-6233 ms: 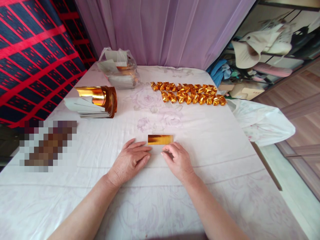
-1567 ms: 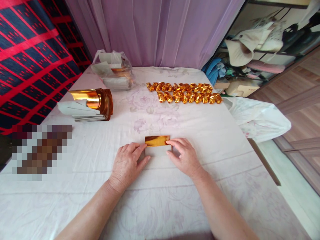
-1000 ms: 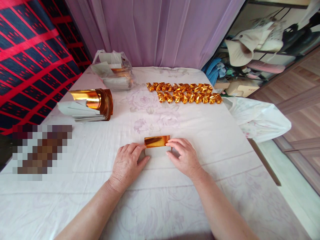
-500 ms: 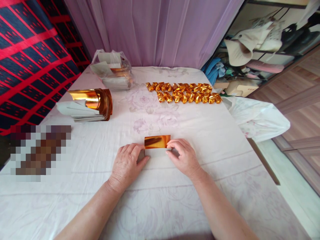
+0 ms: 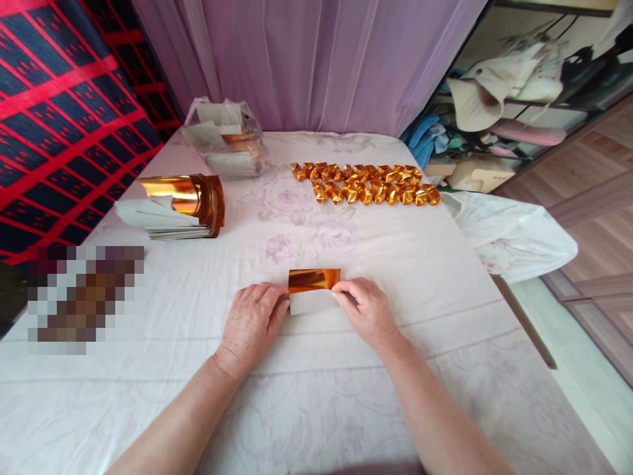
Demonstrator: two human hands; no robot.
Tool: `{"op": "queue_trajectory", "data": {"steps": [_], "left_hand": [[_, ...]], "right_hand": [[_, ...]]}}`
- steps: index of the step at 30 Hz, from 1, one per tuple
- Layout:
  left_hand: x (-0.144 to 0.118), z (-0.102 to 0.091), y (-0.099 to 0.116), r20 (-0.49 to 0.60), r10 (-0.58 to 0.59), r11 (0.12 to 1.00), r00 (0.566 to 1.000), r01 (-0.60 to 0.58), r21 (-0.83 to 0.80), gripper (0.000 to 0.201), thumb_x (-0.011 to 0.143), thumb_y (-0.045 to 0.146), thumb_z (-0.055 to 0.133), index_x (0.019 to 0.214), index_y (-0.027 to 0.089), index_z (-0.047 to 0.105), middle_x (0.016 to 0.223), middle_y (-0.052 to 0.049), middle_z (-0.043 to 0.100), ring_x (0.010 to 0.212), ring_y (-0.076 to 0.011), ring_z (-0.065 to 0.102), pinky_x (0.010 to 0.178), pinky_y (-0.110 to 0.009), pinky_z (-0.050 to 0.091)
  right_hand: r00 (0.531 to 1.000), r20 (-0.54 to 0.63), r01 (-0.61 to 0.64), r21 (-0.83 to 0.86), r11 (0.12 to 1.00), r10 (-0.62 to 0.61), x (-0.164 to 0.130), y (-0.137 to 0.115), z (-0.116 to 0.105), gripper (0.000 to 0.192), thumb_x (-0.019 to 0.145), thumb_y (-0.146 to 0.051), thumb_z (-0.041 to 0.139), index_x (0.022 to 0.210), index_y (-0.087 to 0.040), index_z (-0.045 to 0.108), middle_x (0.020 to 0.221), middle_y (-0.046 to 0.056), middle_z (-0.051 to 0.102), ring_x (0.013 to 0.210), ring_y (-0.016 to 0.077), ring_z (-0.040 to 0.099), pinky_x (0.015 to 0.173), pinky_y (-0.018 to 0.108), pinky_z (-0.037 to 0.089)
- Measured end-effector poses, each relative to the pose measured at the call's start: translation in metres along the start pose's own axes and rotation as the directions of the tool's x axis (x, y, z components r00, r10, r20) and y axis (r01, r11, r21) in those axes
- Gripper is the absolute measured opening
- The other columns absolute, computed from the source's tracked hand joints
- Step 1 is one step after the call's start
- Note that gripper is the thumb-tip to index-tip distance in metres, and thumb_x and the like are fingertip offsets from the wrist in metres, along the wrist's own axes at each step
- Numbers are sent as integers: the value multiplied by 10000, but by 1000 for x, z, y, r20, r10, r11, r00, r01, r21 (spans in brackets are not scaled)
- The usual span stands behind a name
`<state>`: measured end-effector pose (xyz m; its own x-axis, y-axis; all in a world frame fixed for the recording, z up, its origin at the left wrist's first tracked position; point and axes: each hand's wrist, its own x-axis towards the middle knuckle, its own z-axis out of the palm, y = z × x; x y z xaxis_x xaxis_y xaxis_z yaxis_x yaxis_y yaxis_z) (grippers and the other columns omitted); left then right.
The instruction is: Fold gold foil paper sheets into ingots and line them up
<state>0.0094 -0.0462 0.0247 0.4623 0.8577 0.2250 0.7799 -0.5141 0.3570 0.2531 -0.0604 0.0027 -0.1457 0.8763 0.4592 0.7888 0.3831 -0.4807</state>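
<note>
A small sheet of gold foil paper point(image 5: 314, 281) lies in front of me on the cloth, shiny gold on its far part and pale on its near part, with a fold line between. My left hand point(image 5: 254, 316) pinches its left edge between thumb and fingers. At the right edge, near the fold, the thumb and forefinger of my right hand point(image 5: 364, 309) close on the paper. Farther back, folded gold paper pieces point(image 5: 378, 192) stand in two rows. To the left is a curled stack of gold foil paper point(image 5: 180, 198), its pale backs showing.
A clear plastic bag point(image 5: 227, 142) with more paper stands at the back left. The floral tablecloth point(image 5: 316, 409) covers the table. A white bag point(image 5: 524, 231) hangs by the right edge, below a shelf with shoes and a hat point(image 5: 475, 102). A blurred-out patch lies at left.
My left thumb has drawn in against the paper's left edge. The pale near part now shows more fully below the gold part. The whole view has shifted slightly.
</note>
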Motion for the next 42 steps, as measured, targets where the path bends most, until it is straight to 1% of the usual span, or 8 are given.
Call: {"op": "queue_trajectory", "data": {"steps": [7, 10, 15, 20, 26, 29, 36, 42], "left_hand": [[0, 1, -1, -16, 1, 1000, 1000, -1, -6, 174, 965, 272, 466, 1010, 207, 622, 964, -61, 691, 853, -240, 624, 754, -395, 454], [0, 0, 0, -4, 1, 1000, 1000, -1, -6, 171, 958, 279, 481, 1013, 209, 627, 978, -65, 694, 862, -239, 628, 762, -395, 460], [0, 1, -1, -22, -4, 1000, 1000, 4, 9, 174, 914, 249, 542, 1057, 217, 636, 1007, -66, 694, 883, -250, 633, 768, -403, 473], [-1, 4, -4, -47, -6, 1000, 999, 6, 0, 198, 877, 194, 566, 1054, 233, 647, 991, -53, 695, 886, -242, 638, 773, -395, 479], [-1, 6, -6, -37, 1, 1000, 999, -1, -9, 169, 860, 153, 567, 968, 241, 662, 985, -41, 697, 865, -239, 637, 754, -395, 479], [0, 5, -5, -40, -2, 1000, 999, 1, -18, 198, 849, 142, 565, 996, 239, 655, 991, -44, 696, 871, -237, 641, 758, -391, 482], [0, 5, -5, -46, -5, 999, 999, 3, -35, 167, 845, 101, 536, 888, 223, 642, 971, -41, 691, 857, -221, 637, 755, -380, 484], [-2, 8, -9, -49, 34, 999, 998, -36, -39, 280, 901, 145, 512, 1044, 274, 716, 1013, -50, 682, 886, -223, 641, 766, -396, 488]], "right_hand": [[1000, -7, -29, 8, 1000, 29, -1, 1, -1, 116, 927, -224, 557, 862, -237, 653, 788, 19, 724, 712, 178, 659, 679, 306, 497], [1000, 1, 12, 40, 999, -12, 1, -2, -3, 121, 920, -196, 556, 857, -240, 649, 836, 28, 723, 794, 189, 664, 740, 330, 517], [995, -96, 23, 39, 999, -19, 3, -9, -8, 109, 884, -200, 589, 819, -242, 666, 1006, 66, 664, 944, 213, 637, 841, 372, 530], [995, -92, 38, 78, 996, -31, 5, -17, -16, 125, 848, -184, 580, 776, -245, 663, 877, 43, 629, 841, 197, 616, 772, 358, 517], [995, 24, 94, 161, 982, -99, 6, -18, -19, 119, 832, -149, 562, 778, -228, 632, 803, 19, 675, 759, 174, 621, 728, 338, 473], [992, 55, 102, 180, 978, -114, 6, -17, -19, 120, 823, -144, 555, 791, -230, 631, 809, 14, 699, 766, 172, 637, 740, 334, 469], [991, 43, 118, 187, 975, -128, 6, -18, -19, 136, 822, -133, 549, 769, -229, 628, 818, 14, 696, 768, 167, 632, 740, 326, 479], [991, -11, 134, 133, 982, -134, 7, -19, -18, 126, 857, -156, 577, 786, -228, 652, 810, 31, 683, 743, 168, 620, 708, 316, 490]]}}
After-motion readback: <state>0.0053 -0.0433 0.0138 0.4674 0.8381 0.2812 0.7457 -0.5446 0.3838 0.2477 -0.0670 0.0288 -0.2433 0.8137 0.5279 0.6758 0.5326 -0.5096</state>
